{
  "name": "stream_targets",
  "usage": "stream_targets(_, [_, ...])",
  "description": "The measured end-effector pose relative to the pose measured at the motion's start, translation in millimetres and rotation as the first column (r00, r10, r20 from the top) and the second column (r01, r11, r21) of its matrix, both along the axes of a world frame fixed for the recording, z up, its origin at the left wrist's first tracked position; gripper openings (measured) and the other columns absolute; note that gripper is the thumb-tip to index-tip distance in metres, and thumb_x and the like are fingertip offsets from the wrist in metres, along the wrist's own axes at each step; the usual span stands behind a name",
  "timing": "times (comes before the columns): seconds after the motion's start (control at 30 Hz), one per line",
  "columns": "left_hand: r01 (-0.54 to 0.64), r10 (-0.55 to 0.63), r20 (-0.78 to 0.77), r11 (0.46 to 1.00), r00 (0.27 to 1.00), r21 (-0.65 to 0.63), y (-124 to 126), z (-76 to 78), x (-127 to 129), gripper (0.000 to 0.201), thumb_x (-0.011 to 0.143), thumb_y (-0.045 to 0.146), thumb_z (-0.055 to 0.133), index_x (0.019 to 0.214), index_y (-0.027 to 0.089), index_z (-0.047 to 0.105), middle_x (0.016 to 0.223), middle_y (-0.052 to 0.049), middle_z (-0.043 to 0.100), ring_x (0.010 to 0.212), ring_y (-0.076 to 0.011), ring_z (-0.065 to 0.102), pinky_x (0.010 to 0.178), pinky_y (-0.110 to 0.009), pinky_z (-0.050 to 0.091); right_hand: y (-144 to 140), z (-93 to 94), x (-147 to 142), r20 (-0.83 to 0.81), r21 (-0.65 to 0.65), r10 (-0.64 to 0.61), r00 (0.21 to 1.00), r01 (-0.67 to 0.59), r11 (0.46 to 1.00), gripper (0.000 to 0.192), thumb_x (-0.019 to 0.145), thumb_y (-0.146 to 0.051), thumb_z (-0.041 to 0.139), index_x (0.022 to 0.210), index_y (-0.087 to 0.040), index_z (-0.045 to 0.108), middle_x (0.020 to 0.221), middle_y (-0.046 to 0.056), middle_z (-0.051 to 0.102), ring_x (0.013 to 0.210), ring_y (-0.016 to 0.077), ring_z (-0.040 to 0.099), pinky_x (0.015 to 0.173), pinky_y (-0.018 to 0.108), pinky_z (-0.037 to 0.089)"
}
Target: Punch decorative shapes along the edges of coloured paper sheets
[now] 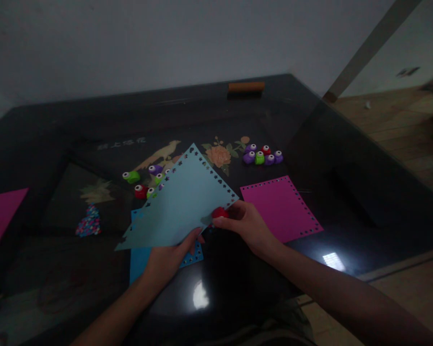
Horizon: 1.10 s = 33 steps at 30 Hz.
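A light blue sheet of paper [180, 202], held tilted above the table, has small shapes punched along its two upper edges. My left hand [176, 252] grips it from below at its near edge, thumb on top and fingers partly hidden underneath. Around a red craft punch [220, 213] my right hand [245, 221] is closed, at the sheet's right-hand edge. Whether the paper sits inside the punch's slot I cannot tell. Beneath the sheet lies a brighter blue punched sheet [140, 266], and to the right a magenta sheet [279, 209] with punched edges.
Several purple, green and red punches [260, 157] stand at the back right; more punches [131, 177] are left of the paper. Small colourful beads [89, 222] lie in a pile at left. Another magenta sheet [3, 211] is at far left, an orange-brown roll [246, 87] by the wall.
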<state>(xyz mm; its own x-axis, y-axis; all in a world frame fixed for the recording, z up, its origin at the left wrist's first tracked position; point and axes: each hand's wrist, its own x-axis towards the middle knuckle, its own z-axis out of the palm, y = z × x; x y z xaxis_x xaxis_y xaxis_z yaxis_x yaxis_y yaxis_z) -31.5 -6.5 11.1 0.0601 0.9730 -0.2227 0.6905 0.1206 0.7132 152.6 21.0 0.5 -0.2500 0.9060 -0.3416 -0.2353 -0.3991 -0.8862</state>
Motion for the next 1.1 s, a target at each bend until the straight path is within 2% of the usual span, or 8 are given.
stream_targets(0.13, [0.016,-0.016,0.007,0.999,1.0,0.04,-0.1,-0.3,0.2,0.04,0.079,0.05,0.046,0.051,0.025,0.058,0.05,0.002,0.058,0.057,-0.0206,0.059,0.086,-0.038,0.042,0.1,-0.8,-0.6,-0.006,0.013,-0.007,1.0,0.007,1.0,0.031,0.054,-0.032,0.083,0.077,-0.021,0.065,0.078,0.001,0.067,0.073,0.0176,0.06,0.075,0.034,0.047])
stream_targets(0.6, [0.021,-0.021,0.012,0.998,1.0,0.054,-0.8,0.6,0.5,0.037,0.08,0.048,0.047,0.053,0.025,0.06,0.049,0.003,0.056,0.056,-0.0196,0.059,0.085,-0.039,0.042,-0.4,-0.8,-1.3,-0.048,0.035,-0.002,0.999,0.003,0.999,0.028,0.057,-0.032,0.082,0.077,-0.022,0.065,0.08,0.0,0.067,0.076,0.0172,0.061,0.079,0.035,0.047])
stream_targets(0.9, [0.007,-0.007,0.03,1.0,1.0,0.011,-1.0,3.0,1.7,0.039,0.079,0.051,0.046,0.054,0.025,0.061,0.05,0.002,0.057,0.056,-0.02,0.058,0.083,-0.039,0.042,-0.5,-1.5,-2.7,-0.054,0.032,-0.009,0.999,0.011,0.999,0.031,0.057,-0.036,0.081,0.078,-0.021,0.065,0.081,0.001,0.068,0.074,0.0166,0.061,0.075,0.033,0.05])
stream_targets(1.1, [0.004,-0.005,0.061,1.0,0.998,0.012,-3.3,0.3,0.7,0.039,0.081,0.051,0.046,0.055,0.025,0.061,0.052,0.001,0.061,0.058,-0.0205,0.06,0.074,-0.036,0.047,-0.2,-0.3,-3.1,-0.043,0.033,-0.015,0.999,0.017,0.999,0.03,0.057,-0.035,0.082,0.078,-0.022,0.065,0.083,0.002,0.069,0.077,0.0175,0.062,0.077,0.034,0.049])
